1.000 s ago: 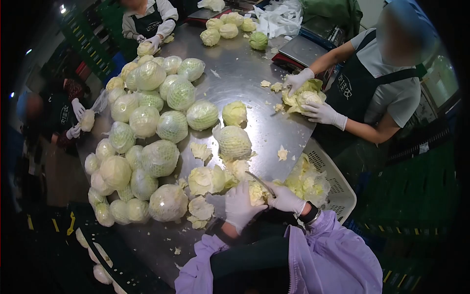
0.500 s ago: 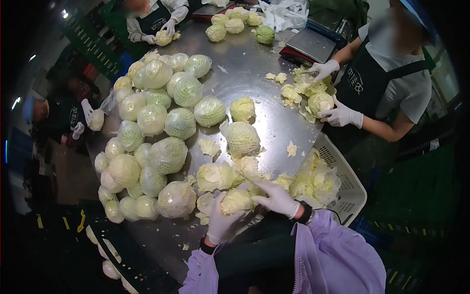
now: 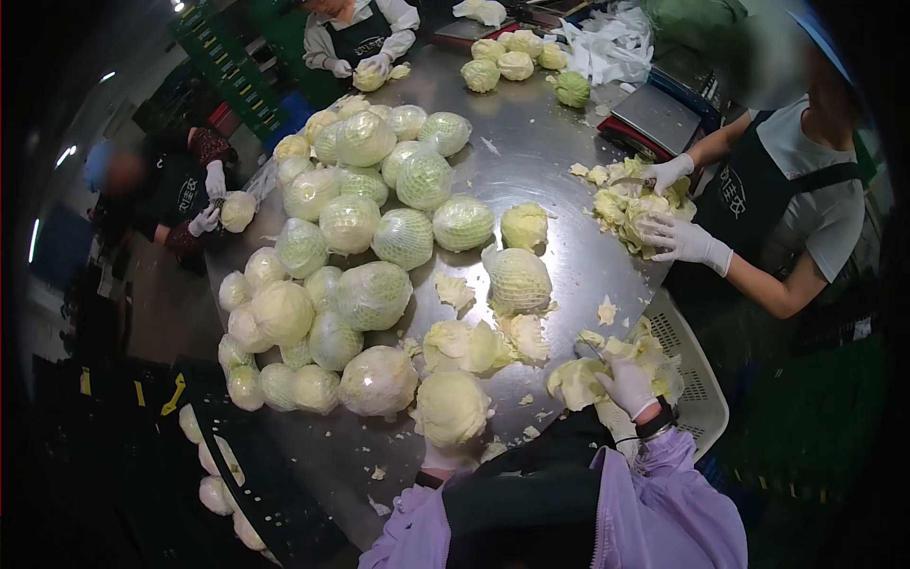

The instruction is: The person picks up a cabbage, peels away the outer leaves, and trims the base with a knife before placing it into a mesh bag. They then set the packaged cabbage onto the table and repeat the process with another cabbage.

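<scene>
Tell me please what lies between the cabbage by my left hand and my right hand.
Small leaf scraps and, nearer your right hand, a larger leaf; head view.

A produce-packing workroom, by its look: a broad metal tabletop (image 3: 502, 171) heaped with wrapped cabbages (image 3: 374, 296); digital scales (image 3: 654, 119); stacked green crates (image 3: 223, 71); gloved workers in matching dark aprons (image 3: 735, 190) around it.

- Metal table (image 3: 569, 275), shiny, littered with scraps (image 3: 607, 310)
- Wrapped cabbages (image 3: 374, 296): big cluster, left side
- Netted cabbage (image 3: 519, 280), center; bare cabbage (image 3: 524, 227) just behind
- Peeled leaves (image 3: 460, 346) in front of netted one
- More leaves (image 3: 576, 383), near right corner
- Far end: pale cabbages (image 3: 516, 65), green cabbage (image 3: 572, 89), white plastic (image 3: 611, 47), scale (image 3: 654, 118)
</scene>
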